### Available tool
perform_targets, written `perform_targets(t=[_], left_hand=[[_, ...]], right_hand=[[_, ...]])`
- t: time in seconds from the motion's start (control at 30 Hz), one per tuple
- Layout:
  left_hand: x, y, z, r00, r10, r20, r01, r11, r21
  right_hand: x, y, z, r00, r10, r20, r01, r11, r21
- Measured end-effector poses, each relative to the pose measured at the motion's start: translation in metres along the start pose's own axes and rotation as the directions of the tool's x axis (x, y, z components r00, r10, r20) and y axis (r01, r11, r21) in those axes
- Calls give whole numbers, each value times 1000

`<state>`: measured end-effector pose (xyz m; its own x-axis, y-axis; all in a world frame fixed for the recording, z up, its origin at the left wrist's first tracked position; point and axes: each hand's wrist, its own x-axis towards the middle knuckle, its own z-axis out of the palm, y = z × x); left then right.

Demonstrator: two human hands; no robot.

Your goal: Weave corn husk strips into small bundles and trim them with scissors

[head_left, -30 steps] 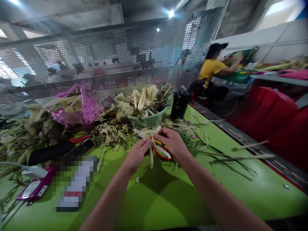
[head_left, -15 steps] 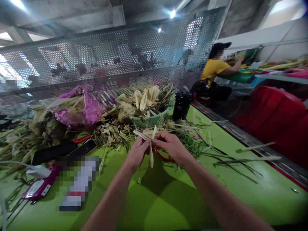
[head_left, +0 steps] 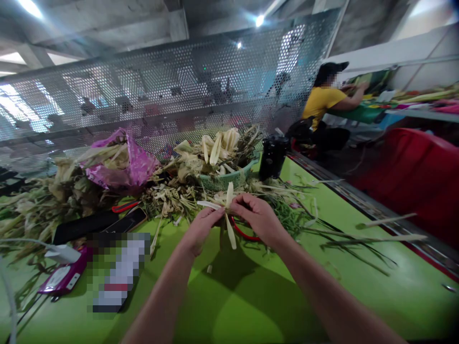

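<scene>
Pale corn husk strips (head_left: 231,234) cross one another between my two hands, above the green table. My left hand (head_left: 204,227) pinches the crossing from the left side, with one strip sticking out over its fingers. From the right, my right hand (head_left: 255,214) has thumb and forefinger closed on the same crossing. One strip points up and another hangs down below the fingertips. A red curved handle (head_left: 245,232), partly hidden, lies on the table beneath my right hand. The exact join of the strips is covered by my fingers.
Behind my hands, a green basket (head_left: 229,181) holds dry husks, beside a black cup (head_left: 272,157). A pink plastic bag (head_left: 141,165) of husks, phones (head_left: 125,222) and a purple power strip (head_left: 64,277) are left. Stalks (head_left: 390,239) lie right. A person in yellow (head_left: 322,102) sits beyond.
The husk strips have turned slightly: the lower end has swung right, and the left strip lies flatter. Both hands keep their pinch. The whole view has shifted slightly.
</scene>
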<state>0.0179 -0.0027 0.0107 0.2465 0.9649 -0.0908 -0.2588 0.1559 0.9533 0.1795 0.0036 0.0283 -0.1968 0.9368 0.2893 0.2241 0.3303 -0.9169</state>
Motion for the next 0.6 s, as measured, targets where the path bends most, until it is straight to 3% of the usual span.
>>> perform_targets(t=[0.13, 0.23, 0.3, 0.43, 0.6], left_hand=[[2, 1, 2, 996, 47, -73, -49, 999, -20], [4, 0, 3, 989, 97, -111, -99, 995, -17], [6, -1, 3, 986, 114, -124, -117, 993, -18], [8, -4, 2, 975, 136, -173, -142, 990, -22], [9, -9, 0, 946, 215, -241, -220, 976, 8]], right_hand=[[1, 3, -3, 993, -24, -112, 21, 999, -27], [0, 4, -4, 946, -199, -257, 138, 962, -238], [-2, 3, -3, 931, -295, -216, 207, 912, -354], [-5, 2, 5, 957, -291, -16, 253, 856, -450], [-3, 6, 12, 949, -314, 42, 288, 798, -529]])
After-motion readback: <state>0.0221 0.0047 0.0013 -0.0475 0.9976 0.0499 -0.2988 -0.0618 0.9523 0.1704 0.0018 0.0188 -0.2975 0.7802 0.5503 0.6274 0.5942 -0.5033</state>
